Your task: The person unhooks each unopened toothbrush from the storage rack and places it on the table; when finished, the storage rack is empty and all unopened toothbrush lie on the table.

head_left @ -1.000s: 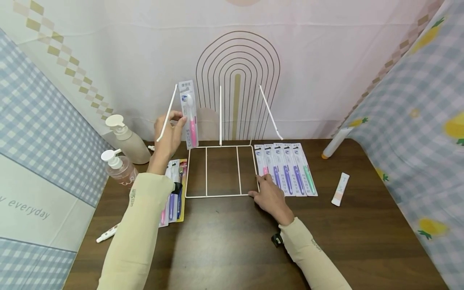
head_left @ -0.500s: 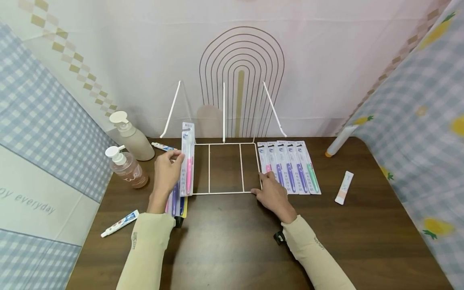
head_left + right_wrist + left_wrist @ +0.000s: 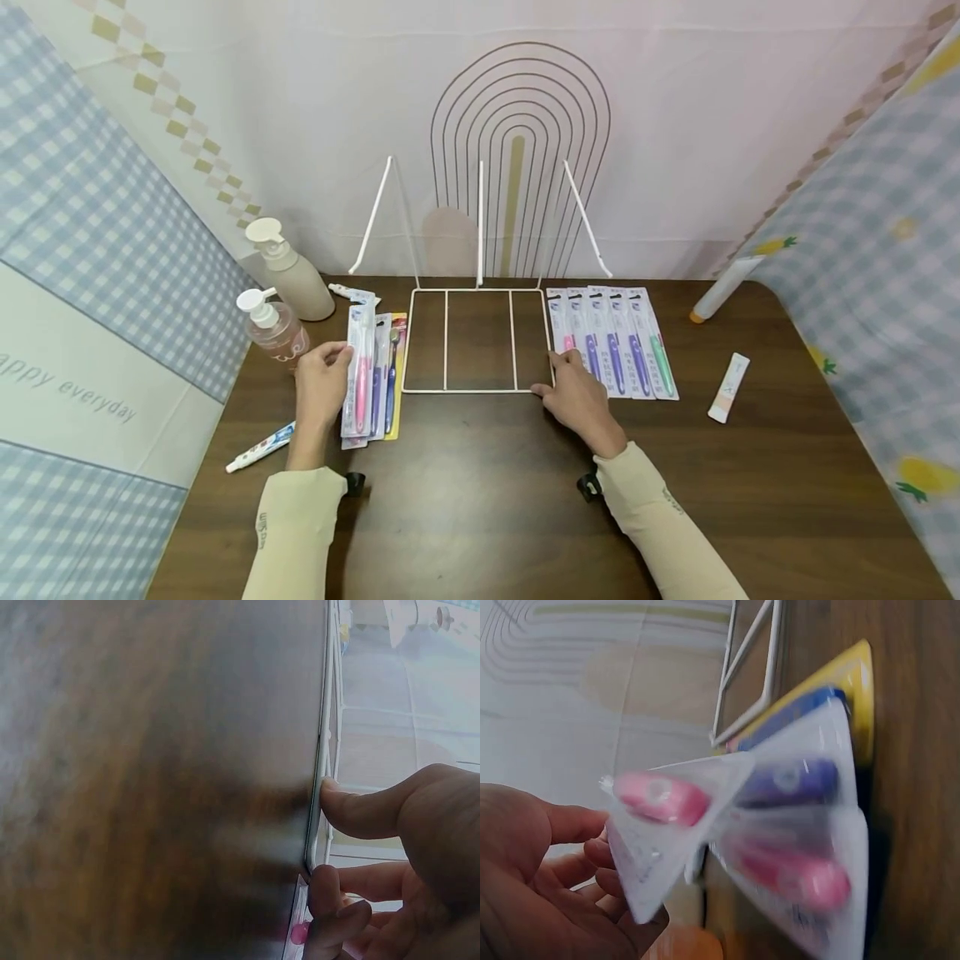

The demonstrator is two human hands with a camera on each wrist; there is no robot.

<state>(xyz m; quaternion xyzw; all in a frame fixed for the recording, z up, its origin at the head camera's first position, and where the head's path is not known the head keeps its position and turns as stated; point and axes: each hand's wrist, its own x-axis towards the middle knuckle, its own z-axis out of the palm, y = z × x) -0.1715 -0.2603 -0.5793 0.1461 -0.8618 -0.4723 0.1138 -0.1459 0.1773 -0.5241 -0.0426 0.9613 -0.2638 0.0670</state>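
Observation:
My left hand (image 3: 322, 383) pinches a packaged pink toothbrush (image 3: 363, 367) by its left edge. In the left wrist view that pack (image 3: 649, 859) is tilted above another pink toothbrush pack (image 3: 802, 877). Beside them lie a packaged purple toothbrush (image 3: 378, 379) and a yellow-backed pack with a blue toothbrush (image 3: 393, 379). A white wire rack (image 3: 472, 392) with three upright prongs stands in the middle. My right hand (image 3: 579, 396) grips its front right corner, thumb on the front wire and fingers at the side. Right of it, several toothbrush packs (image 3: 618, 342) lie in a row, partly under that hand.
A beige pump bottle (image 3: 300, 283) and a clear pinkish pump bottle (image 3: 279, 333) stand at the left. Toothpaste tubes lie near them, one (image 3: 258, 450) toward the front. At the right are a white tube with an orange cap (image 3: 723, 292) and a small tube (image 3: 729, 387).
My left hand has brought the pink toothbrush pack down from beside the rack's left prong to the packs at the left. The right hand stays at the rack's corner. The head view has shifted slightly.

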